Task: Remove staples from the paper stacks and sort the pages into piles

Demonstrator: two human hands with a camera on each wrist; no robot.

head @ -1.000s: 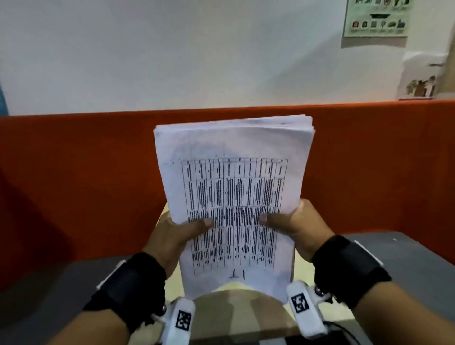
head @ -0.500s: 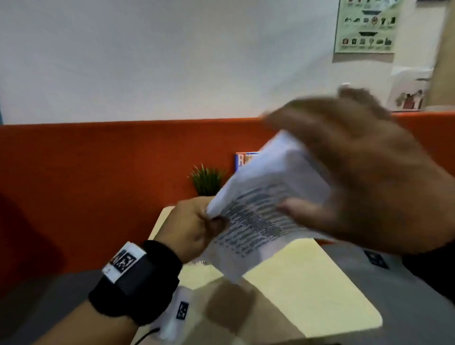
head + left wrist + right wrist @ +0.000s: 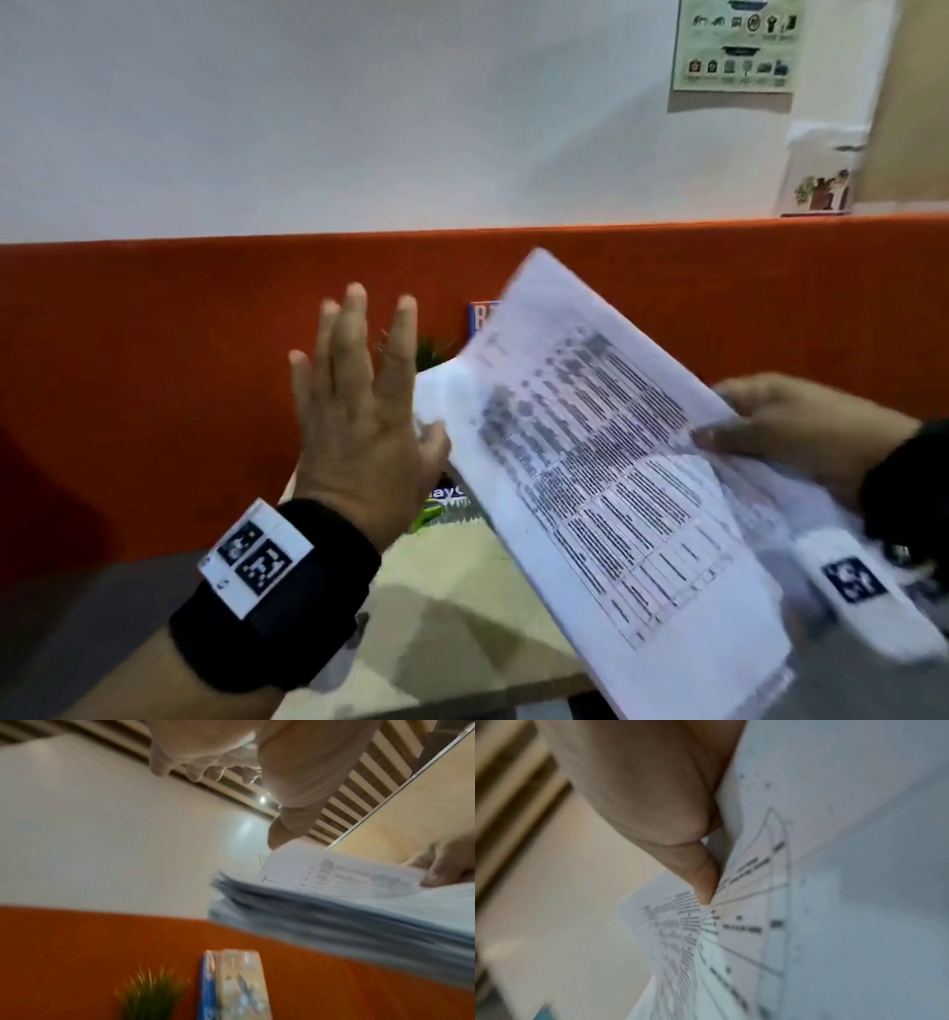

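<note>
The right hand (image 3: 791, 437) has the paper stack (image 3: 606, 462) by one edge, thumb on the printed top sheet and fingers curled out of sight underneath, at the right of the head view. The stack hangs tilted in the air across the middle and lower right of the frame, its far corner high, its near corner low over the bench (image 3: 462, 616). The left hand (image 3: 359, 426) is spread flat, fingers straight and upright, holding nothing, its thumb side just at the stack's left edge; whether it touches the paper I cannot tell.

From where I stand, the worry is that one-sided grip. A thick, loosely fanned bundle held along a single edge may sag, and sheets could slide out toward the low corner and scatter, mixing the sets before sorting. No staple shows in the blurred pictures, so I cannot say which corner is bound; pinching there could snag a fingertip.

Behind the stack, a small green plant (image 3: 431, 352) and an upright blue box (image 3: 480, 316) stand against the orange partition (image 3: 154, 360); a swinging corner could knock them over.
</note>
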